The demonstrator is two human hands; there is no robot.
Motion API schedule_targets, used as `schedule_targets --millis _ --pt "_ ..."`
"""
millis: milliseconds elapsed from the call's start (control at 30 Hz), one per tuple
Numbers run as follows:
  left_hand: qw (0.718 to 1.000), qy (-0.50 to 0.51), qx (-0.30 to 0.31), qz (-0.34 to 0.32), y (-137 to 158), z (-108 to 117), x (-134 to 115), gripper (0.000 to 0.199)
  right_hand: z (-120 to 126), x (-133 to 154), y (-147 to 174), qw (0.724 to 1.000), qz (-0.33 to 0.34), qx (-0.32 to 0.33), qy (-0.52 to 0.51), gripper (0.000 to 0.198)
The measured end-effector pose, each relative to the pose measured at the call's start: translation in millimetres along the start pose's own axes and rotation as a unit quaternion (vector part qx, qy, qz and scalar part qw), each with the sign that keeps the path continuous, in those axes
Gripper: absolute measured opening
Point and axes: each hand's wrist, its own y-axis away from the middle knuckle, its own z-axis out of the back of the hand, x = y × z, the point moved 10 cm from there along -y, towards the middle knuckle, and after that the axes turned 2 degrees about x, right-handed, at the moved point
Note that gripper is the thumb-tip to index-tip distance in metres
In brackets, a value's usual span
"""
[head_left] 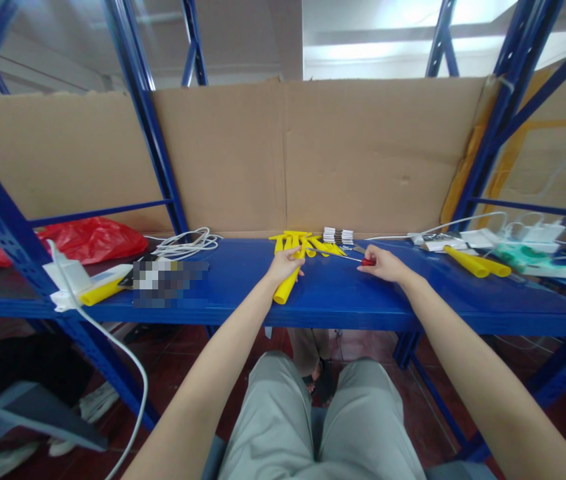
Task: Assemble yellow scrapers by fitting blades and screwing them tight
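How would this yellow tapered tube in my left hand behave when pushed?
The yellow tapered plastic-looking tube would probably roll in a curve, being round and wider at one end. It seems stiff, showing a straight outline in your left hand. Its wide end looks open, so it may be light.

cardboard panels (383,147) along blue metal shelving (147,120), red tiled floor (363,347) below
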Motion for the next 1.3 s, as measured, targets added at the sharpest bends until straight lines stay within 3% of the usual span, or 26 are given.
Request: schedule_targets --millis 200,433,667,833,967,1167,1300 --pt "1.000 0.016 -0.016 0.004 1 3 -1 0.064 17 18 5 0.991 0.058 -0.061 0.106 0.020" --pt "0.999 0.017 -0.032 0.011 -3 7 4 0.064 16 37 10 0.976 0.058 -0.052 0.206 0.027" --pt "0.999 0.005 -0.033 0.019 1 7 3 0.064 16 36 9 0.971 0.046 -0.052 0.229 0.013" --pt "0.999 0.014 -0.040 0.020 3 8 0 0.064 19 43 13 0.972 0.093 -0.067 0.207 0.020" --pt "0.999 0.002 -0.034 0.019 0 7 3 0.065 17 42 13 0.975 0.095 -0.057 0.195 0.026" --pt "0.999 -0.006 -0.039 0.017 -2 8 4 0.065 16 35 9 0.974 0.060 -0.058 0.212 0.015" --pt "0.999 0.003 -0.044 0.024 1 8 3 0.065 20 39 10 0.968 0.080 -0.083 0.223 0.012"
